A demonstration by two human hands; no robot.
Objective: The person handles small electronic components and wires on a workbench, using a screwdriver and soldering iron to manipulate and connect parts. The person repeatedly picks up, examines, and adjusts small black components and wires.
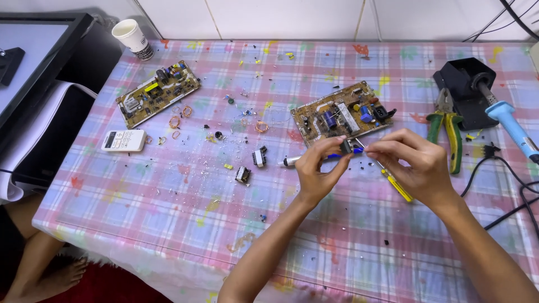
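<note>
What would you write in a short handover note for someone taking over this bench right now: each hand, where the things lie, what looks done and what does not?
Left hand and right hand together pinch a small dark component above the checked tablecloth.
Yellow-handled screwdriver lies under the right hand.
Nearest circuit board sits just behind the hands; a second circuit board lies far left.
Green-handled pliers and blue soldering iron in its stand are at right.
Done: two small parts and copper wire coils lie loose on the cloth.
Left: both boards still carry components.
</note>
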